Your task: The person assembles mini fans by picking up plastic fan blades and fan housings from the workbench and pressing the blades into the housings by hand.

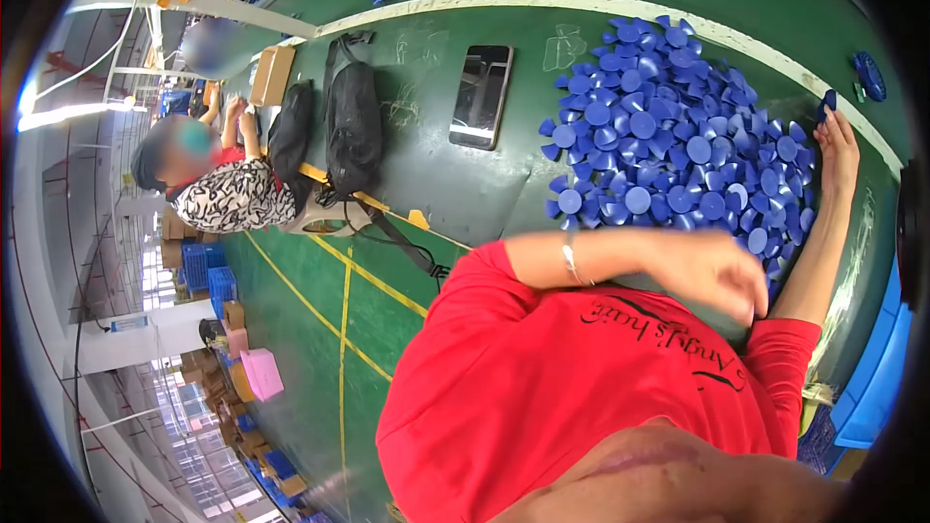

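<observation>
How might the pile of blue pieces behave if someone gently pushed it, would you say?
The pile would likely spread, as its pieces look loose and overlapping. Their thin flared edges suggest they are light, and their glossy sheen hints at slipping.

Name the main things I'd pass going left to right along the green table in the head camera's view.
Cardboard box, large black bag, phone, heap of blue pieces, right hand with a blue piece at its fingertips, small blue basket.
</observation>
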`<state>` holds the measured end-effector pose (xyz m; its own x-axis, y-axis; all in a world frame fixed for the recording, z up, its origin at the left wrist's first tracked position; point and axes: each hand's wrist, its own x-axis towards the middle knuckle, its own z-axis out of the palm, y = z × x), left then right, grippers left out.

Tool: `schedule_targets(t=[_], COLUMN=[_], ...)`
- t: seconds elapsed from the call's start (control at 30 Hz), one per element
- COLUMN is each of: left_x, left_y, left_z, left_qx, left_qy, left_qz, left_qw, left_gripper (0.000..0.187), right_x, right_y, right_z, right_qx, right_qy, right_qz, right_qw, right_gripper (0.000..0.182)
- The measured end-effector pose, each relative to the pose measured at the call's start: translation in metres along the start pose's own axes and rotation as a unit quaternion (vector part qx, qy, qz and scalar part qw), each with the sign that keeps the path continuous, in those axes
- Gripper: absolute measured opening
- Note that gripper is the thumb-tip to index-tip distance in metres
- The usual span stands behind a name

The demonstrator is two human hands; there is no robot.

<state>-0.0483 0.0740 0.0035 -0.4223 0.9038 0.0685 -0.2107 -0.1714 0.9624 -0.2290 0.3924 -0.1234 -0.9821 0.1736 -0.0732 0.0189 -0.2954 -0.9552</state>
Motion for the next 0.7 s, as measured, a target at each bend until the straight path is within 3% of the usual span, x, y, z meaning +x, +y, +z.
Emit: schedule_targets(t=[0.1,0.17,0.23,0.27,0.3,0.33,0.43,0.47,0.57,0.7], left_x=[0.001,0.007,0.011,0.008,0.008,0.007,0.012,0.016,0.036,0.061], left_y=[0.042,0.043,0.041,0.036,0.019,0.028,0.037,0.033,0.027,0.002], left_z=[-0.061,-0.130,-0.209,-0.252,-0.305,-0.314,-0.337,-0.345,-0.360,-0.394], left_qx=[0.076,0.162,0.237,0.465,0.425,0.437,0.391,0.365,0.338,0.379], left_qy=[0.157,0.302,0.479,0.530,0.617,0.663,0.744,0.749,0.755,0.705], left_qz=[-0.023,-0.021,-0.052,-0.059,-0.055,-0.090,-0.153,-0.172,-0.211,-0.234], left_qw=[0.984,0.939,0.844,0.706,0.660,0.601,0.520,0.525,0.521,0.552], left_gripper=[0.021,0.022,0.021,0.022,0.027,0.033,0.042,0.049,0.046,0.027], right_x=[0.015,0.011,0.010,0.020,0.022,0.022,0.010,0.006,-0.014,-0.033], right_y=[0.013,0.016,0.018,0.027,0.030,0.030,0.014,0.007,-0.023,-0.034], right_z=[-0.021,-0.015,-0.009,-0.022,-0.025,-0.024,-0.015,-0.008,0.027,0.060], right_qx=[0.075,0.047,0.005,-0.014,-0.029,-0.034,-0.076,-0.093,-0.257,-0.310], right_qy=[-0.036,-0.001,0.013,-0.005,-0.018,-0.016,-0.005,-0.002,0.019,0.001], right_qz=[0.014,0.011,0.000,-0.006,0.004,0.008,0.022,0.028,-0.041,-0.093], right_qw=[0.996,0.999,1.000,1.000,0.999,0.999,0.997,0.995,0.965,0.946], right_gripper=[0.033,0.034,0.038,0.041,0.040,0.040,0.040,0.040,0.038,0.037])
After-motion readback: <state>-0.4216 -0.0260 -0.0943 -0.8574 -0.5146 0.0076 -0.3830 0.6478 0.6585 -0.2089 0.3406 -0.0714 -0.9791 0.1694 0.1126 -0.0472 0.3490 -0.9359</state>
